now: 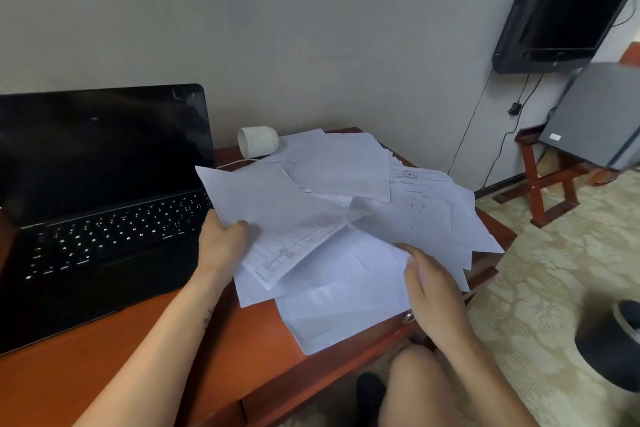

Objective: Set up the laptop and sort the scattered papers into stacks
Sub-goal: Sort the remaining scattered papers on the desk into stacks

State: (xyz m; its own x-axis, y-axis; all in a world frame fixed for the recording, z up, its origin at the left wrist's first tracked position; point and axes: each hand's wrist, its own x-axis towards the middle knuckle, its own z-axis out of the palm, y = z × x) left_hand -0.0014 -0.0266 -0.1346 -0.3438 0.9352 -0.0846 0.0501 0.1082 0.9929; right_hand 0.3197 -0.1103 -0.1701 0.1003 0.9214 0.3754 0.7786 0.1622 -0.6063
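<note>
**Both hands in the paper heap**

The laptop (pixel 104 201) stands open on the left of the desk (pixel 214 374), its screen dark. Just to its right the papers (pixel 339 170) lie in a loose, overlapping heap that reaches the desk's right edge. The left hand (pixel 221 239) grips a few sheets at the heap's left side, fingers curled round their edge. The right hand (pixel 433 291) pinches a sheet's edge at the near right. A white cup-shaped object (pixel 258 141) lies on its side behind the heap.
</note>
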